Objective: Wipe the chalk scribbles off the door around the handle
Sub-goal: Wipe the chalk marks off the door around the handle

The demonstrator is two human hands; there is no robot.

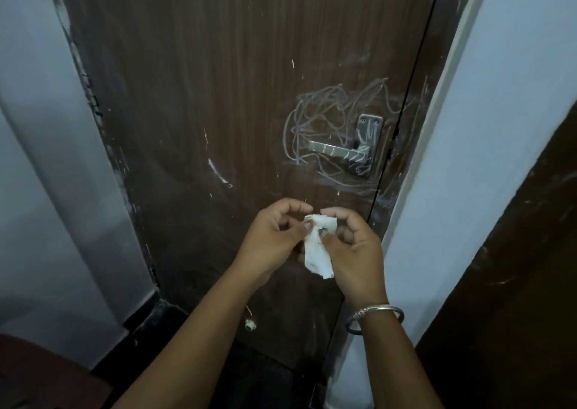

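Observation:
A dark brown wooden door (218, 96) fills the middle of the view. White chalk scribbles (315, 112) loop around its metal lever handle (340, 151), and chalk lines also cross the handle and its plate. Below the handle, a little in front of the door, both hands pinch a small crumpled white cloth (317, 249). My left hand (274, 240) grips its upper left part. My right hand (352, 249), with a silver bangle on the wrist, grips its upper right part. The cloth hangs down between them, apart from the scribbles.
Pale walls (46, 159) flank the door on both sides. A second dark door or panel (515, 268) stands at the far right. A short white scratch (218, 171) marks the door left of the handle. A small white doorstop (250, 325) sits low on the door.

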